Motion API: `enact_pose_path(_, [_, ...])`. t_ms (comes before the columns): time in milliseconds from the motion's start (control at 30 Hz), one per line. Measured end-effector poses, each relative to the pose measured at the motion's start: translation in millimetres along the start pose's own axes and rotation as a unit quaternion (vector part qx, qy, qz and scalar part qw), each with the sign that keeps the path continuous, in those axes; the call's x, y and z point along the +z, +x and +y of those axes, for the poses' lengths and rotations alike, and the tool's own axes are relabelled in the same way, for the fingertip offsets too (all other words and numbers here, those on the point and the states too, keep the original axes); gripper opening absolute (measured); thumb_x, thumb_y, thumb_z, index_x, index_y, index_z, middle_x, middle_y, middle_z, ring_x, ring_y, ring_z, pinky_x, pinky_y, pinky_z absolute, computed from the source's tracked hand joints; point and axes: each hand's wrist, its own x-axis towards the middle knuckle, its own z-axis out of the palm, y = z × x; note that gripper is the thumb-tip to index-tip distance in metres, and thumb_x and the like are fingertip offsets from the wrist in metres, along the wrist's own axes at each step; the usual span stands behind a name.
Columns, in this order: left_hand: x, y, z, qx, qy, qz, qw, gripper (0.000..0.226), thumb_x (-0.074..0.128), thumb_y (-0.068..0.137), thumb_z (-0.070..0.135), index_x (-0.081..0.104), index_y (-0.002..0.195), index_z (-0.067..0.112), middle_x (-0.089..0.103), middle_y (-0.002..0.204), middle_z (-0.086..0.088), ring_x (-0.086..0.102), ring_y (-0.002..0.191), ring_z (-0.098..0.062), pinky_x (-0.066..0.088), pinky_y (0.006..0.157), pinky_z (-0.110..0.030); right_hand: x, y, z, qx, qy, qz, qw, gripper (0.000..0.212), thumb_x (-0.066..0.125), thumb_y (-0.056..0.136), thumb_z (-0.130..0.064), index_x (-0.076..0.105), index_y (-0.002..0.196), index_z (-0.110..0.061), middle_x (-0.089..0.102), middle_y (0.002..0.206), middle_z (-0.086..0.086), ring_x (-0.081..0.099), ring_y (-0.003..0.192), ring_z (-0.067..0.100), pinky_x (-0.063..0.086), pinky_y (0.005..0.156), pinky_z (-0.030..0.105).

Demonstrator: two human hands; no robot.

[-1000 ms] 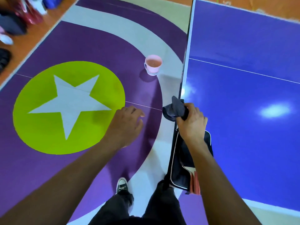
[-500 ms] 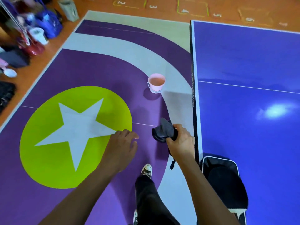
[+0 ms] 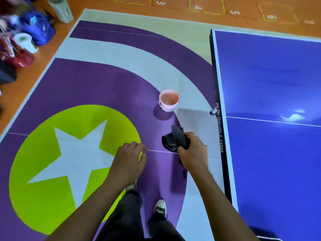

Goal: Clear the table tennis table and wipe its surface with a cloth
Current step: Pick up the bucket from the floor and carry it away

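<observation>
gripping dark cloth (image 3: 174,140) in right hand (image 3: 192,153) | left hand (image 3: 128,160) loose, empty | table edge (image 3: 220,141) reads "double fish"

This is an indoor games or play hall. A glossy blue table tennis table with white lines (image 3: 271,153) stands on an orange floor (image 3: 24,87) painted with numbered hopscotch squares (image 3: 206,6). A purple and grey floor mat (image 3: 86,84) bears a lime-green circle (image 3: 34,180) with a white star (image 3: 78,153). Blurred bags (image 3: 38,32) lie heaped along the mat's edge.
</observation>
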Motion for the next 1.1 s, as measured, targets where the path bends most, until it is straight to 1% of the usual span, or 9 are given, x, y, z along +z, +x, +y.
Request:
enact_pose_path(167, [-10, 93, -45, 0.025, 0.007, -0.045, 0.999, 0.034, 0.041, 0.092, 0.030, 0.068, 0.110, 0.019, 0.067, 0.111, -0.001, 0.059, 0.103, -0.029, 0.042, 0.093, -0.041, 22, 79, -31, 0.053, -0.012, 0.000, 0.999, 0.043, 0.066, 0.081, -0.017, 0.059, 0.123, -0.022, 0.067, 0.104, 0.006, 0.061, 0.103, 0.032, 0.042, 0.098, 0.044])
enact_pose_path(300, [-15, 174, -74, 0.053, 0.009, -0.061, 0.997, 0.029, 0.046, 0.091, 0.025, 0.070, 0.105, 0.017, 0.068, 0.104, -0.003, 0.060, 0.096, -0.031, 0.044, 0.087, -0.041, 40, 143, -52, 0.094, 0.005, 0.012, 0.995, 0.043, 0.066, 0.082, -0.018, 0.059, 0.124, -0.021, 0.068, 0.106, 0.007, 0.061, 0.104, 0.033, 0.043, 0.098, 0.046])
enact_pose_path(400, [-6, 229, -91, 0.087, 0.034, -0.091, 0.991, 0.028, 0.045, 0.092, 0.025, 0.068, 0.106, 0.018, 0.066, 0.101, -0.003, 0.057, 0.095, -0.030, 0.042, 0.086, -0.040, 53, 185, -56, 0.118, 0.028, 0.022, 0.992, 0.043, 0.067, 0.083, -0.016, 0.059, 0.125, -0.018, 0.067, 0.107, 0.009, 0.061, 0.104, 0.034, 0.045, 0.098, 0.049])
enact_pose_path(500, [17, 278, -103, 0.106, 0.042, -0.121, 0.986, 0.020, 0.052, 0.096, 0.022, 0.065, 0.110, 0.020, 0.064, 0.104, 0.000, 0.055, 0.098, -0.027, 0.040, 0.088, -0.039, 69, 226, -49, 0.145, 0.046, 0.031, 0.988, 0.043, 0.066, 0.083, -0.014, 0.060, 0.125, -0.017, 0.067, 0.108, 0.010, 0.061, 0.103, 0.035, 0.046, 0.096, 0.051])
enact_pose_path(667, [92, 370, -129, 0.095, 0.044, -0.167, 0.980, 0.021, 0.053, 0.096, 0.021, 0.065, 0.113, 0.021, 0.064, 0.104, 0.000, 0.057, 0.099, -0.027, 0.040, 0.090, -0.039, 116, 311, -10, 0.192, 0.052, 0.008, 0.980, 0.043, 0.064, 0.082, -0.014, 0.059, 0.123, -0.024, 0.067, 0.107, 0.005, 0.060, 0.102, 0.032, 0.047, 0.098, 0.052])
enact_pose_path(733, [130, 414, -144, 0.075, 0.045, -0.165, 0.982, 0.023, 0.052, 0.097, 0.021, 0.065, 0.115, 0.019, 0.066, 0.106, -0.001, 0.058, 0.102, -0.028, 0.041, 0.092, -0.041, 140, 350, 12, 0.197, 0.050, 0.000, 0.979, 0.044, 0.063, 0.082, -0.015, 0.059, 0.124, -0.028, 0.067, 0.107, 0.003, 0.061, 0.101, 0.030, 0.047, 0.098, 0.052])
enact_pose_path(833, [186, 477, -165, 0.052, 0.029, -0.159, 0.985, 0.027, 0.053, 0.096, 0.017, 0.065, 0.120, 0.017, 0.068, 0.114, -0.003, 0.059, 0.106, -0.029, 0.042, 0.096, -0.044, 176, 404, 46, 0.190, 0.038, -0.012, 0.981, 0.046, 0.064, 0.082, -0.015, 0.059, 0.127, -0.027, 0.068, 0.108, 0.003, 0.062, 0.103, 0.029, 0.047, 0.099, 0.053])
enact_pose_path(1000, [290, 565, -199, 0.078, 0.031, -0.184, 0.979, 0.041, 0.054, 0.093, 0.017, 0.061, 0.132, 0.015, 0.065, 0.130, -0.004, 0.055, 0.119, -0.029, 0.040, 0.105, -0.039, 246, 483, 106, 0.182, 0.015, -0.023, 0.983, 0.045, 0.066, 0.081, -0.015, 0.060, 0.125, -0.023, 0.069, 0.106, 0.005, 0.063, 0.101, 0.032, 0.049, 0.092, 0.054])
enact_pose_path(1100, [347, 611, -224, 0.103, 0.054, -0.197, 0.973, 0.046, 0.055, 0.094, 0.019, 0.056, 0.139, 0.016, 0.062, 0.136, -0.004, 0.052, 0.124, -0.028, 0.036, 0.108, -0.036, 287, 517, 141, 0.199, 0.014, -0.023, 0.980, 0.042, 0.066, 0.081, -0.015, 0.061, 0.123, -0.023, 0.069, 0.102, 0.006, 0.063, 0.098, 0.033, 0.050, 0.090, 0.054])
